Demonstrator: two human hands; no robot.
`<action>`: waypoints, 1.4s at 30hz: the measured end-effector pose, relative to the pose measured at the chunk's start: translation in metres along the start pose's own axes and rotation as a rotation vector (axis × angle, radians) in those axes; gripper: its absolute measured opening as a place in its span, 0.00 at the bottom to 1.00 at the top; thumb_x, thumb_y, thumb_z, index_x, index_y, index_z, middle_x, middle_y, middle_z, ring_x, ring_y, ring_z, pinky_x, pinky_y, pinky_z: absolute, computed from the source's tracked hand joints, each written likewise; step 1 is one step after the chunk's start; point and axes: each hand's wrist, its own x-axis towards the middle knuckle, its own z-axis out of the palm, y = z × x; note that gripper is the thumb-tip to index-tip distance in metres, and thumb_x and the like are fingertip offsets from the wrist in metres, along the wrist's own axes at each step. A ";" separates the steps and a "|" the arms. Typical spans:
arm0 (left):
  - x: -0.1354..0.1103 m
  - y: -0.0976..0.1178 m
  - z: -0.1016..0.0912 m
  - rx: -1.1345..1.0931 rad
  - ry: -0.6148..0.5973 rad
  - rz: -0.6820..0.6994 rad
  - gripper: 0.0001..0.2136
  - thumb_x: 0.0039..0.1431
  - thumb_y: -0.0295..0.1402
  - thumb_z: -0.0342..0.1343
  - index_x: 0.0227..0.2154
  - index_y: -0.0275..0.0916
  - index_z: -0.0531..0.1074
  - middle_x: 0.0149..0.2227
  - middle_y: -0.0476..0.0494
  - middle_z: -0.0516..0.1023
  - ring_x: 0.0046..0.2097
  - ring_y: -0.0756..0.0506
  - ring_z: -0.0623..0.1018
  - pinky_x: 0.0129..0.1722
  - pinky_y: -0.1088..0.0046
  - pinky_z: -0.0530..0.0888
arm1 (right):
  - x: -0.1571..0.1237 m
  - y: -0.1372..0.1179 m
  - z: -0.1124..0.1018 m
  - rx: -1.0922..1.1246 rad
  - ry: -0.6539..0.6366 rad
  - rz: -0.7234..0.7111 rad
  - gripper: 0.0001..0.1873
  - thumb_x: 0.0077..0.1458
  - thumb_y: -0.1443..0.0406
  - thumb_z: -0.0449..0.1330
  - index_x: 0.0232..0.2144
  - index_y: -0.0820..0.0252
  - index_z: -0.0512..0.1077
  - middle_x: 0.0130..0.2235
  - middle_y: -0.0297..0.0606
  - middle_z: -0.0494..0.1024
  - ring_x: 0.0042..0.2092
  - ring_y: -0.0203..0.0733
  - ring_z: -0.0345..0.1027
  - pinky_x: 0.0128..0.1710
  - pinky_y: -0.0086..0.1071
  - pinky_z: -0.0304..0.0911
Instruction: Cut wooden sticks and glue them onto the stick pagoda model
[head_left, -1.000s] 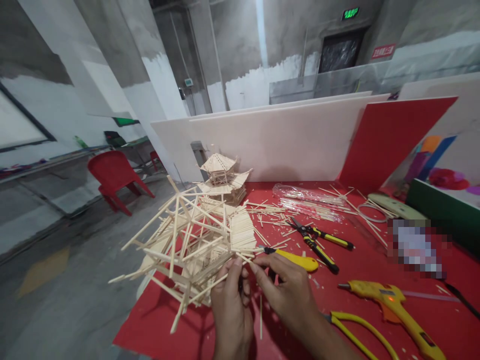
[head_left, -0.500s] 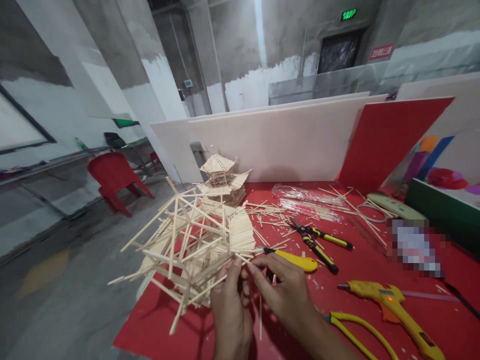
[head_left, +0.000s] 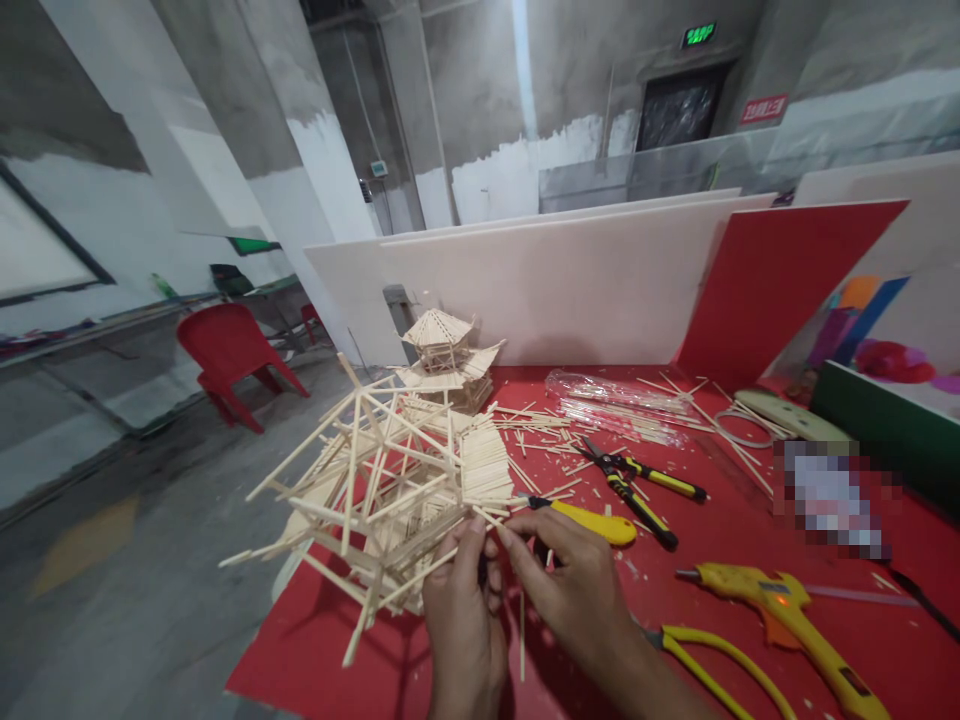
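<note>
A pavilion frame of thin wooden sticks (head_left: 390,470) stands tilted before me, with a panel of sticks (head_left: 485,462) laid side by side on its right. At the panel's lower edge, my left hand (head_left: 465,610) pinches the frame's stick ends between thumb and fingers. Close beside it, my right hand (head_left: 570,570) has thumb and index finger closed on a short wooden stick (head_left: 489,518) that slants across the panel's corner. The fingertips partly hide where stick and frame meet. Behind stands a finished-looking stick pagoda (head_left: 439,350) with a layered roof.
On the red tabletop (head_left: 315,650) lie a yellow-handled knife (head_left: 600,523), pruning shears (head_left: 630,490), a yellow glue gun (head_left: 780,600) with its light on, and yellow-handled pliers (head_left: 727,655). Loose sticks (head_left: 532,420) and a plastic bag of sticks (head_left: 622,405) lie farther back. White boards (head_left: 540,290) stand behind.
Almost nothing differs. Both hands keep their pinch at the same corner, and the whole view has shifted very slightly.
</note>
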 end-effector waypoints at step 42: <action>-0.010 0.000 -0.013 -0.014 -0.062 -0.043 0.18 0.36 0.43 0.74 0.21 0.36 0.75 0.21 0.49 0.74 0.23 0.52 0.70 0.20 0.79 0.65 | -0.009 -0.020 0.007 -0.130 0.055 -0.237 0.06 0.59 0.71 0.57 0.30 0.58 0.71 0.27 0.34 0.75 0.29 0.35 0.68 0.32 0.28 0.62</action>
